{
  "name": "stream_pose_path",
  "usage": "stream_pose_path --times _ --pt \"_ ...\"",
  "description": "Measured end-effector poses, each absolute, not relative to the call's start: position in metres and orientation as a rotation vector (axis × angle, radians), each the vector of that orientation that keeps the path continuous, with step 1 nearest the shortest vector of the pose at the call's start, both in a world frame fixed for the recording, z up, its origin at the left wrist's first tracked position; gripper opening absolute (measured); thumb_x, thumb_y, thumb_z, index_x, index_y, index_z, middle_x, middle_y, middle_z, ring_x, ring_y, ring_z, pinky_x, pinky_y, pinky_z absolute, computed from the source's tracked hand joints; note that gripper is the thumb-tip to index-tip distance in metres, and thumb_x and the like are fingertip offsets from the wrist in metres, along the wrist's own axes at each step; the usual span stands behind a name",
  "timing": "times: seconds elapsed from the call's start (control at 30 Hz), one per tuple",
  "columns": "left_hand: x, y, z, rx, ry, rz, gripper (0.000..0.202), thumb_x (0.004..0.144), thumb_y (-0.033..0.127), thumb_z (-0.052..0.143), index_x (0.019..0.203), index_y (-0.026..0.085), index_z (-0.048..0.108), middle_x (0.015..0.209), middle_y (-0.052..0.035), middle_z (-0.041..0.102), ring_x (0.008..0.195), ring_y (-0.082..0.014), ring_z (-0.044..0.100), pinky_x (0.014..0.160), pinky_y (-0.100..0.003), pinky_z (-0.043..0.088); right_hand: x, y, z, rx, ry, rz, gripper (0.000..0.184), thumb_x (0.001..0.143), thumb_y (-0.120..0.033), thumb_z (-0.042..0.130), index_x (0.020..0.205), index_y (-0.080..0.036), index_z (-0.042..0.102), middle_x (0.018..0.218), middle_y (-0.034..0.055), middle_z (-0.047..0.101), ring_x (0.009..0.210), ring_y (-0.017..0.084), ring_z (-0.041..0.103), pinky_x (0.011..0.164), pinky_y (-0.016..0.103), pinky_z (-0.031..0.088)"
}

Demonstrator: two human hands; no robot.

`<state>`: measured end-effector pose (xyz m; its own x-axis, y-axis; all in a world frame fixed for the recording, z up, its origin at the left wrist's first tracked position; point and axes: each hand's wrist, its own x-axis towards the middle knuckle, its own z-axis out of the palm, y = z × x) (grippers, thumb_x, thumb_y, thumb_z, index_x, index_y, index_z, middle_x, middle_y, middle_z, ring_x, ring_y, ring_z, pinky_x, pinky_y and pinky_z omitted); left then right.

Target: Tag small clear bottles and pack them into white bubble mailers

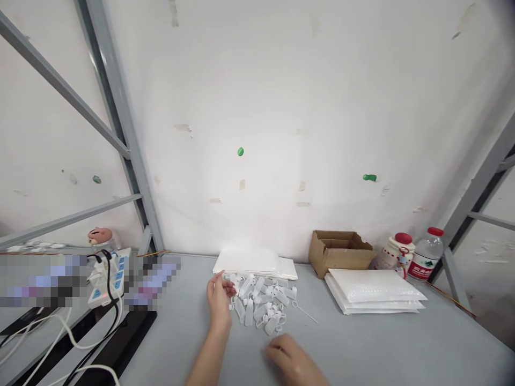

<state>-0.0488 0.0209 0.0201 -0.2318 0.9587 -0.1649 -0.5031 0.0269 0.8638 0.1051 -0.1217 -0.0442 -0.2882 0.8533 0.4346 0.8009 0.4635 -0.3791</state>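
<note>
A heap of small translucent white plastic pieces with loops [261,303] lies on the grey table. Beside its left edge is my left hand [220,295], fingers loosely bent and apart, with nothing visible in them. My right hand [293,360] is low over the table, in front of the heap and nearer to me. Its fingers are curled together and slightly blurred; whatever they hold, if anything, is hidden. One thin white strip with a loop [306,312] sticks out to the right of the heap.
Behind the heap lies a stack of white envelopes [245,261]. To the right are white padded mailers [376,287], a cardboard box [341,252], a red-lidded jar [396,254] and a plastic bottle [427,256]. A power strip [110,279] and cables [72,338] occupy the left.
</note>
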Motion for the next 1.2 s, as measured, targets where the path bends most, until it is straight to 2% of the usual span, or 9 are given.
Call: stream_pose_path --times 0.1,0.3,0.43,0.53,0.63,0.8,1.0,1.1,1.2 --pt "-0.053 0.022 0.021 0.596 1.052 1.553 0.029 0.064 0.033 0.054 0.087 0.018 0.048 0.047 0.0074 0.051 0.039 -0.0093 0.047 0.045 -0.023 0.039 0.131 -0.122 -0.025 -1.492 -1.96 0.052 0.033 0.084 -0.007 0.033 0.099 -0.02 0.059 0.097 0.0082 0.061 0.087 0.017 0.059 0.077 0.027 0.049" --pt "-0.054 0.023 0.02 0.588 1.053 1.544 0.028 0.065 0.032 0.053 0.089 0.018 0.047 0.05 0.007 0.051 0.04 -0.009 0.047 0.046 -0.023 0.04 0.151 -0.116 -0.011 -1.631 -1.887 -0.039 0.029 0.085 -0.012 0.036 0.097 -0.021 0.061 0.094 0.0098 0.059 0.085 0.022 0.058 0.074 0.036 0.051" --pt "-0.051 0.02 0.021 0.603 1.053 1.503 0.03 0.064 0.033 0.056 0.087 0.018 0.047 0.051 0.0065 0.052 0.041 -0.0089 0.047 0.046 -0.023 0.039 0.147 -0.123 -0.006 -1.686 -1.831 0.296 0.022 0.084 -0.018 0.045 0.098 -0.023 0.061 0.091 0.0056 0.058 0.077 0.018 0.06 0.071 0.031 0.052" --pt "-0.05 0.019 0.021 0.618 1.053 1.485 0.029 0.064 0.033 0.055 0.087 0.018 0.047 0.051 0.0061 0.053 0.041 -0.0091 0.048 0.046 -0.023 0.039 0.14 -0.13 -0.005 -1.663 -1.849 0.513 0.029 0.078 -0.016 0.054 0.105 -0.026 0.057 0.097 0.0031 0.057 0.074 0.014 0.06 0.07 0.026 0.051" --pt "-0.048 0.018 0.02 0.636 1.054 1.477 0.029 0.064 0.032 0.054 0.089 0.018 0.048 0.05 0.0062 0.052 0.041 -0.0093 0.048 0.046 -0.023 0.039 0.134 -0.131 -0.009 -1.673 -1.868 0.455 0.029 0.077 -0.011 0.05 0.102 -0.024 0.059 0.097 0.0039 0.056 0.077 0.015 0.059 0.073 0.028 0.05" --pt "-0.047 0.016 0.02 0.651 1.043 1.463 0.029 0.064 0.031 0.053 0.089 0.018 0.048 0.05 0.0061 0.052 0.042 -0.0095 0.048 0.046 -0.022 0.039 0.138 -0.122 -0.023 -1.658 -1.808 0.339 0.02 0.081 -0.012 0.042 0.084 -0.021 0.06 0.085 0.0039 0.057 0.076 0.017 0.059 0.071 0.029 0.05" --pt "-0.045 0.017 0.021 0.735 1.076 1.444 0.031 0.066 0.038 0.054 0.088 0.019 0.047 0.052 0.0056 0.052 0.042 -0.0112 0.049 0.046 -0.024 0.038 0.16 -0.097 -0.028 -1.614 -1.628 0.186 0.024 0.085 -0.021 0.039 0.09 -0.02 0.062 0.083 0.0057 0.056 0.072 0.018 0.058 0.067 0.03 0.05" --pt "-0.037 0.008 0.019 1.139 1.103 1.247 0.027 0.067 0.045 0.054 0.077 0.021 0.049 0.048 0.0068 0.048 0.041 -0.0117 0.046 0.046 -0.023 0.034 0.168 -0.082 -0.02 -1.616 -1.563 0.247 0.021 0.084 -0.027 0.041 0.084 -0.02 0.062 0.081 0.0049 0.056 0.066 0.017 0.057 0.062 0.029 0.05" --pt "-0.024 -0.013 0.016 1.76 1.096 0.773 0.028 0.068 0.045 0.055 0.057 0.021 0.047 0.048 0.0032 0.05 0.049 -0.0149 0.05 0.052 -0.025 0.035 0.17 -0.073 -0.013 -1.582 -1.559 0.335 0.017 0.082 -0.026 0.044 0.078 -0.019 0.059 0.078 0.0037 0.055 0.063 0.016 0.057 0.061 0.029 0.049"
